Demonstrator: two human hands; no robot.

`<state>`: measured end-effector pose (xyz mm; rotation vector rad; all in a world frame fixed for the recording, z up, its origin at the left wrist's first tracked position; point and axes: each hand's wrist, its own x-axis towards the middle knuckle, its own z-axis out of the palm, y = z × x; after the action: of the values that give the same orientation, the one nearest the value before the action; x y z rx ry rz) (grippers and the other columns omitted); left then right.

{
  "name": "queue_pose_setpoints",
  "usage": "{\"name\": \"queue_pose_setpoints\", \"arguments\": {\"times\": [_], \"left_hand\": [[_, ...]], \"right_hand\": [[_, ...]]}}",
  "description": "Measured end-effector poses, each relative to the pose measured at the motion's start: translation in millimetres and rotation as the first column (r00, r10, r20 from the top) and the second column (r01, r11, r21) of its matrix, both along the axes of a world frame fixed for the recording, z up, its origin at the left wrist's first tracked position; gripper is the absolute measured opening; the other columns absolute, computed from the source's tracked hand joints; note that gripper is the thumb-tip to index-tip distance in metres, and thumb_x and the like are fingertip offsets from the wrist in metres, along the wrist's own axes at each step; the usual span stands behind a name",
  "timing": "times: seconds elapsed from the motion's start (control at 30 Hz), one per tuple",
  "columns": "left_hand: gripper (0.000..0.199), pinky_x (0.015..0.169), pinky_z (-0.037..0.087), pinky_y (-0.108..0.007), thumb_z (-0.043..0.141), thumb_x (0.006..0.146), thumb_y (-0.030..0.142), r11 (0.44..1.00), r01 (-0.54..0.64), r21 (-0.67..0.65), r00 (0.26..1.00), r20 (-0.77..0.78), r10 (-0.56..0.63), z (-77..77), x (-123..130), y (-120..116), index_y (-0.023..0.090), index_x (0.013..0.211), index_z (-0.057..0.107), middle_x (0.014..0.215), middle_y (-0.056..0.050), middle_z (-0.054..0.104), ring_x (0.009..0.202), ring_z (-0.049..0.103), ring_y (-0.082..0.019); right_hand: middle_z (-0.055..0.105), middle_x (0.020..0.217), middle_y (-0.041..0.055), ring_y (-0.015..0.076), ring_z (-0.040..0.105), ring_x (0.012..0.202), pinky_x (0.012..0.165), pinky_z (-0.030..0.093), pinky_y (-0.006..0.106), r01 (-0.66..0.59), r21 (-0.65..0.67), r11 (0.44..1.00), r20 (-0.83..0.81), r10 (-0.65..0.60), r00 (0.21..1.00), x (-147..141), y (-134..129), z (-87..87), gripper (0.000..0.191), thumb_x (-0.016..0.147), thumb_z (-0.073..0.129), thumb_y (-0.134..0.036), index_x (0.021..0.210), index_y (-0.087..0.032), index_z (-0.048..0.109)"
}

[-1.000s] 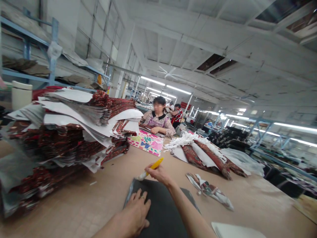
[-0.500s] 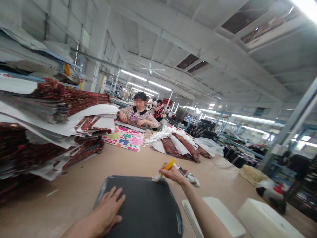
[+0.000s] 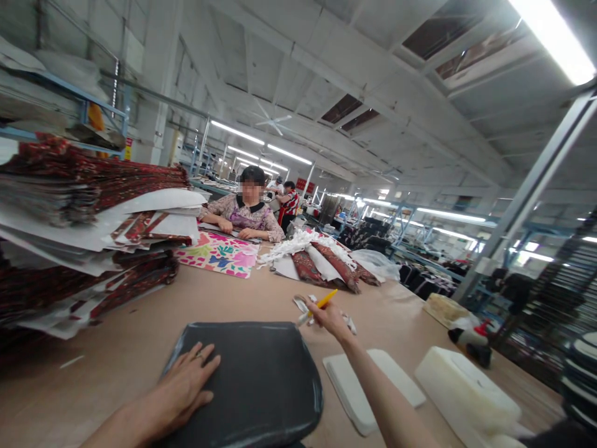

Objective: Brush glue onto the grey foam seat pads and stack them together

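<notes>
My left hand (image 3: 189,376) lies flat, fingers spread, on the left part of a dark grey padded panel (image 3: 254,379) with glossy rounded edges. In my right hand (image 3: 330,318) is a brush with a yellow handle (image 3: 327,298). Its pale tip points down and left, close to the panel's far right corner; whether it touches the edge I cannot tell. Just behind that hand lies a crumpled white and brown cloth (image 3: 301,302), partly hidden by the fingers.
A tall stack of red patterned fabric (image 3: 102,180) stands left. Ahead are a floral sheet (image 3: 219,254), rolled fabric pieces (image 3: 326,264) and a seated person (image 3: 249,218). White pads (image 3: 345,386), a cream plastic container (image 3: 466,386) and a red-topped bottle (image 3: 478,336) are at right.
The brush has moved from on the panel's far edge toward its right corner. My left hand stays flat on the panel. The view has swung right, and the person opposite has shifted their hands.
</notes>
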<state>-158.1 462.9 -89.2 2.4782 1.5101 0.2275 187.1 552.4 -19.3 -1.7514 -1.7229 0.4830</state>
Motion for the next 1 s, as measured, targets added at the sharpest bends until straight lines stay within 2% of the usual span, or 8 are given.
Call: {"name": "queue_pose_setpoints", "arguments": {"times": [0.2,0.4,0.5,0.6,0.7,0.77,0.87,1.0], "left_hand": [[0.054,0.105,0.024,-0.049,0.043,0.078,0.028,0.999,0.027,-0.043,0.999,-0.042,-0.028,27.2,5,-9,0.013,0.130,0.043,0.140,-0.017,0.032,0.130,0.025,-0.033],[0.050,0.103,0.026,-0.051,0.046,0.077,0.027,0.999,0.043,-0.019,0.998,0.035,-0.043,25.4,3,-8,0.018,0.126,0.047,0.138,-0.015,0.037,0.129,0.028,-0.033],[0.049,0.104,0.025,-0.049,0.044,0.076,0.020,0.998,0.056,-0.027,0.998,0.019,-0.056,25.7,1,-7,0.020,0.126,0.048,0.139,-0.013,0.037,0.129,0.028,-0.030],[0.052,0.104,0.025,-0.046,0.045,0.075,0.014,0.997,0.066,-0.046,0.998,-0.006,-0.067,31.0,1,-8,0.020,0.126,0.047,0.139,-0.012,0.036,0.130,0.028,-0.027],[0.053,0.104,0.025,-0.044,0.046,0.074,0.012,0.995,0.079,-0.058,0.996,-0.032,-0.081,35.6,1,-8,0.019,0.127,0.046,0.139,-0.013,0.037,0.129,0.030,-0.027],[0.054,0.105,0.024,-0.042,0.044,0.074,0.009,0.994,0.093,-0.057,0.995,-0.039,-0.095,36.8,0,-8,0.017,0.128,0.045,0.138,-0.014,0.036,0.129,0.030,-0.026],[0.055,0.106,0.023,-0.040,0.041,0.074,0.005,0.993,0.107,-0.056,0.993,-0.035,-0.109,37.3,-2,-9,0.016,0.128,0.045,0.138,-0.015,0.036,0.129,0.029,-0.025],[0.057,0.105,0.025,-0.040,0.040,0.073,0.003,0.994,0.097,-0.056,0.995,-0.019,-0.098,38.8,-1,-11,0.018,0.128,0.045,0.138,-0.013,0.038,0.129,0.031,-0.024]], "right_hand": [[0.046,0.042,-0.0039,0.0100,0.046,0.043,0.047,0.035,0.023,0.096,0.012,0.995,0.018,-0.096,0.995,-1,-69,-13.5,0.034,0.077,0.056,-0.035,0.049,-0.017,0.049],[0.042,0.043,-0.0017,0.0127,0.043,0.044,0.045,0.030,0.025,0.096,0.016,0.995,-0.071,-0.095,0.993,7,-148,-5.2,0.033,0.072,0.049,-0.044,0.048,-0.019,0.048],[0.048,0.052,-0.0018,0.0121,0.045,0.050,0.047,0.033,0.023,-0.015,-0.001,1.000,-0.161,0.015,0.987,-22,-155,7.5,0.031,0.074,0.048,-0.047,0.064,-0.018,0.056],[0.055,0.062,-0.0018,0.0109,0.049,0.055,0.051,0.037,0.020,-0.264,-0.064,0.962,-0.265,0.239,0.934,-72,-151,14.7,0.027,0.073,0.055,-0.044,0.074,-0.019,0.063],[0.061,0.073,0.0006,0.0113,0.052,0.064,0.058,0.040,0.021,-0.586,-0.083,0.806,-0.396,0.512,0.762,-120,-146,15.3,0.023,0.073,0.058,-0.037,0.082,-0.017,0.067],[0.062,0.075,0.0015,0.0112,0.052,0.066,0.061,0.041,0.021,-0.693,-0.100,0.714,-0.435,0.595,0.676,-140,-143,13.7,0.022,0.073,0.059,-0.033,0.085,-0.016,0.068],[0.061,0.072,0.0009,0.0104,0.050,0.063,0.060,0.040,0.021,-0.711,-0.148,0.688,-0.432,0.602,0.672,-146,-140,10.9,0.022,0.073,0.059,-0.030,0.087,-0.016,0.068],[0.062,0.073,0.0017,0.0117,0.052,0.063,0.058,0.041,0.021,-0.691,-0.197,0.696,-0.398,0.587,0.705,-106,-146,7.2,0.020,0.074,0.059,-0.031,0.084,-0.017,0.069]]}}
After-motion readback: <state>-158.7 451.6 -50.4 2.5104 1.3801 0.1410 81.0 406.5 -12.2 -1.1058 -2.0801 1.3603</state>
